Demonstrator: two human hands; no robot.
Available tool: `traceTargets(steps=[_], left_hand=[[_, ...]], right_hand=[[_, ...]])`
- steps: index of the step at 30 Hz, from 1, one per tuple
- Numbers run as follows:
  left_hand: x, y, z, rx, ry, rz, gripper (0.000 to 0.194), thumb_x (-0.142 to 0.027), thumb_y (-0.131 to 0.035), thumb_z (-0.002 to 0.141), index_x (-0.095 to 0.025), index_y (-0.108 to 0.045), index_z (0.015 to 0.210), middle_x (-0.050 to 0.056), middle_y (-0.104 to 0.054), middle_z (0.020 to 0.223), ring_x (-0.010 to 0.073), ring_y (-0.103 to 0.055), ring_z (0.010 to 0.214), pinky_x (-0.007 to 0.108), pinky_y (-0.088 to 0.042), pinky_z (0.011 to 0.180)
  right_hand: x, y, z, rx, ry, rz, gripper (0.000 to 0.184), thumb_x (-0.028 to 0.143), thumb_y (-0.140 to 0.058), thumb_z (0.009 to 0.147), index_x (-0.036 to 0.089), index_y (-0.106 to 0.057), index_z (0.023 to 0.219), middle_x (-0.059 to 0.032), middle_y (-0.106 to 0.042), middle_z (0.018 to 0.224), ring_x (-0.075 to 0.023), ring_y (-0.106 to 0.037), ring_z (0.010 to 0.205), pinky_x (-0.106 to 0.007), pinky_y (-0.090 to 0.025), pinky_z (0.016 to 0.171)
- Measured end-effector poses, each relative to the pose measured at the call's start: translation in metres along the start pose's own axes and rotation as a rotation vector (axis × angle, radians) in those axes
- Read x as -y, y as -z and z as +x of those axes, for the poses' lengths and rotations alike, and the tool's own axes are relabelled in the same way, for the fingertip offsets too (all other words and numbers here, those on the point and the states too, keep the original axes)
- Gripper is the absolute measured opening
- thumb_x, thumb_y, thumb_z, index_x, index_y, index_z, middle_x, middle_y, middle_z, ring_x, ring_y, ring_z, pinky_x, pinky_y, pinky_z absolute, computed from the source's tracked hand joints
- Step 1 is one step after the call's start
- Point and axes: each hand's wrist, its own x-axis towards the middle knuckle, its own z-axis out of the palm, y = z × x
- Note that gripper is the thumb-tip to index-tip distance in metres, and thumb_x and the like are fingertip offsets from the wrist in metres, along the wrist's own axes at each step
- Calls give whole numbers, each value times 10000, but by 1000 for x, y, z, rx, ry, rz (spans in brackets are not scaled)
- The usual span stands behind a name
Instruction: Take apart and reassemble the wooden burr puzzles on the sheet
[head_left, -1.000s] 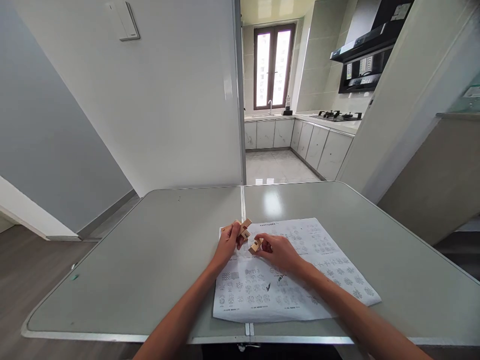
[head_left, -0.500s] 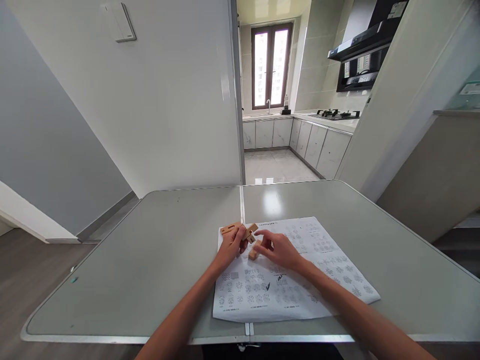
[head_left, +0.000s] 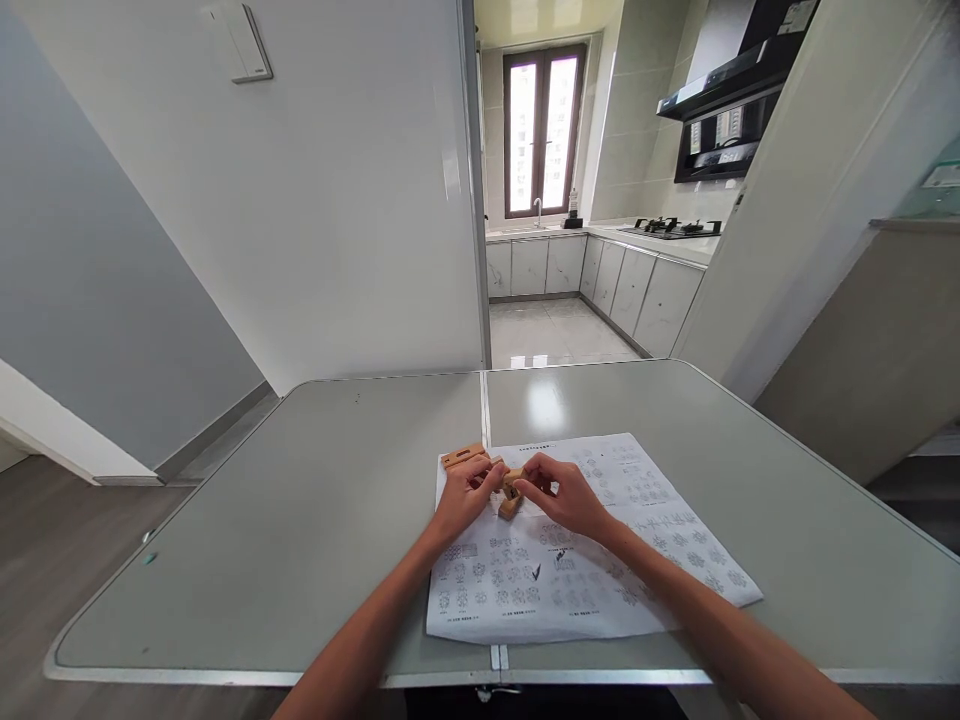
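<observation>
Between my two hands is a small group of interlocked wooden puzzle pieces (head_left: 514, 478), held just above the paper. My left hand (head_left: 469, 492) is closed on its left side, with thumb and fingers pinched. From the right, the fingertips of my right hand (head_left: 559, 490) grip the same pieces. A loose wooden block (head_left: 509, 507) lies on the paper below the fingers. Beyond my left hand rests a notched wooden piece (head_left: 463, 456). Under everything spreads a printed sheet (head_left: 600, 560) with rows of small diagrams; my fingers hide how the held pieces join.
The grey folding table (head_left: 262, 530) has a metal seam down its middle and a metal rim. A small green bit (head_left: 149, 558) lies near its left edge. Behind stand a white wall (head_left: 360, 200) and a kitchen with white cabinets (head_left: 529, 268).
My right hand has moved left and up from near the loose block and now grips the held pieces. My left hand has turned slightly, bringing the pieces between both hands.
</observation>
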Motion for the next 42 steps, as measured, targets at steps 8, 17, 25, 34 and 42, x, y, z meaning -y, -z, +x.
traceTargets(steps=[8, 17, 25, 34, 42], left_hand=[[-2, -1, -3, -78, -21, 80, 442, -581, -653, 921, -206, -775, 721, 68, -722, 872, 167, -600, 705, 278, -468, 586], [0, 0, -2, -102, -45, 89, 434, -545, -700, 898, -190, -710, 647, 39, -682, 755, 144, -569, 629, 265, -460, 568], [-2, 5, -1, -158, 55, 26, 432, -583, -744, 839, -185, -629, 714, -21, -621, 626, 113, -522, 528, 239, -413, 525], [1, -3, -2, -299, 46, 184, 509, -565, -703, 863, -207, -445, 609, -50, -477, 566, 106, -430, 523, 238, -367, 531], [3, -5, -3, -396, 104, 277, 553, -609, -680, 851, -218, -381, 599, -58, -468, 535, 108, -436, 506, 238, -371, 535]], right_hand=[[-9, -9, -9, -32, 164, -273, 287, 433, -655, 936, 246, -596, 726, 25, -580, 586, -122, -463, 489, -282, -407, 549], [-7, -17, -11, 3, 300, -450, 332, 366, -620, 963, 248, -571, 657, -5, -630, 612, -139, -520, 521, -288, -439, 589], [-8, -19, -13, 14, 310, -437, 223, 337, -624, 957, 257, -624, 749, -7, -658, 659, -147, -541, 543, -292, -435, 594], [-8, -20, -12, -23, 480, -553, 222, 272, -602, 975, 241, -614, 756, 8, -660, 645, -125, -548, 526, -270, -403, 556], [-10, -24, -10, -152, 695, -596, 215, 195, -649, 932, 218, -563, 736, 59, -586, 609, -86, -471, 481, -254, -338, 499]])
